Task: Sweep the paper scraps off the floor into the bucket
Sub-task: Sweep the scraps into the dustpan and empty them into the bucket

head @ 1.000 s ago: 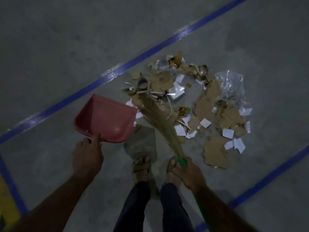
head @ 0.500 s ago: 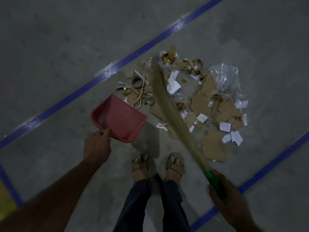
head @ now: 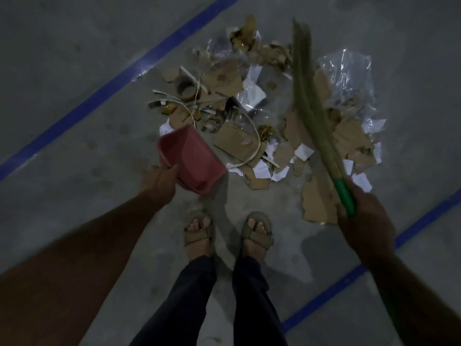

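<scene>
No writing can be read on anything here; the light is too dim and the scraps point(head: 252, 143) carry no legible print. The red pan point(head: 193, 159) is the only container in view, tilted with its open mouth toward the pile, its far lip just beside the nearest cardboard and white paper; its inside looks bare, though the low light makes that hard to judge. The left hand point(head: 159, 183) grasps the pan at its near rim, fingers curled over the edge. The right hand point(head: 365, 216) is clenched around the green handle of the broom point(head: 311, 101), whose long straw head slants up and away over the right part of the heap, its tip near the far edge of the litter. The scraps lie on the grey floor point(head: 74, 58) in one loose heap ahead of the person's sandalled feet point(head: 199, 236): torn brown cardboard, small white paper squares, curled strips, a cardboard tube, and crumpled clear plastic point(head: 349, 71) on the right side. A blue line point(head: 99, 96) runs diagonally across the floor beyond the pile, and another crosses behind the right arm.
</scene>
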### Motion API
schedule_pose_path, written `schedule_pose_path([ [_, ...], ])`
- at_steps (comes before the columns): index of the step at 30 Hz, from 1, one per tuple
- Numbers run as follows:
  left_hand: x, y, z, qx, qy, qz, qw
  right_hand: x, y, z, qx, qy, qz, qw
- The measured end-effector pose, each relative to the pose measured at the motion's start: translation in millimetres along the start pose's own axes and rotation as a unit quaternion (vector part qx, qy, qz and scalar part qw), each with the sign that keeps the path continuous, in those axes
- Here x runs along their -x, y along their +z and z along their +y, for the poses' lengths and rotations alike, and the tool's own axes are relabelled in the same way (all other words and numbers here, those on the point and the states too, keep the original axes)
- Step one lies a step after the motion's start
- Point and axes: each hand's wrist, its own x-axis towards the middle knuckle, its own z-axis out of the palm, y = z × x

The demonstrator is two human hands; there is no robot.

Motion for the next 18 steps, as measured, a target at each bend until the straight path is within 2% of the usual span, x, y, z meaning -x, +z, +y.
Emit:
schedule_pose_path([
  [2,-22,6,4,-0.003,0.029,0.017,0.999,-34,8,16,0.032,-0.035,-0.028,0.999],
  [6,-57,0,17,0.014,0.073,0.004,0.997,-74,16,46,0.111,-0.048,-0.144,0.982],
  [8,-71,-2,25,0.01,0.104,0.013,0.994,-75,16,58,0.116,-0.087,-0.161,0.976],
  [10,-82,-4,36,0.001,0.129,0.013,0.992,-70,19,69,0.094,-0.117,-0.16,0.976],
  [13,-96,2,55,0.017,0.151,0.024,0.988,-57,22,64,0.036,-0.1,-0.203,0.973],
  [18,-91,11,95,0.055,0.121,0.037,0.99,-10,35,24,-0.078,-0.049,-0.205,0.974],
])
